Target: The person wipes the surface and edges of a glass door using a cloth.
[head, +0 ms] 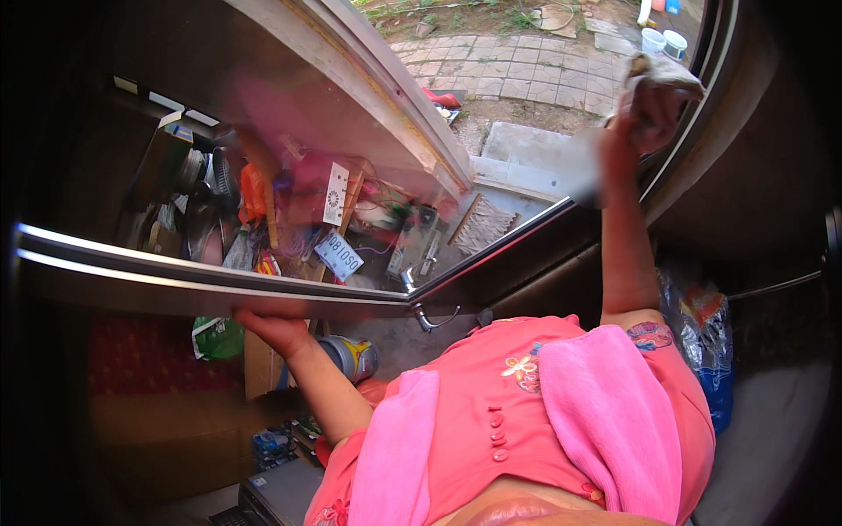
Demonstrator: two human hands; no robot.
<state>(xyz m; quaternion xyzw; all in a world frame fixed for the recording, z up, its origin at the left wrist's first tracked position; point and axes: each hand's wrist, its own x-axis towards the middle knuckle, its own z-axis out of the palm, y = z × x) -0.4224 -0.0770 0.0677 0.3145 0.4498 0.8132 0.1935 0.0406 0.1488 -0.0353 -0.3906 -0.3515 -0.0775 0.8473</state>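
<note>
In front of me is a glass door in a dark frame (217, 279) with bright metal strips and a lever handle (431, 319). My right hand (648, 118) is raised with the arm stretched out and holds a crumpled, stained pale cloth (664, 75) at the upper right of the pane, by the frame's side. Motion blurs that hand. Lower left, my left hand (279, 332) is at the frame's edge, its fingertips partly hidden there. A pink towel (602, 401) hangs over my shoulders.
Through the glass are a woven doormat (483, 223), paving (506, 69) and two white buckets (664, 43). Clutter shows beyond or in the pane at left. A paint bucket (355, 358), a green bag (217, 337) and a cardboard box (171, 434) stand below. A plastic bag (704, 342) is at right.
</note>
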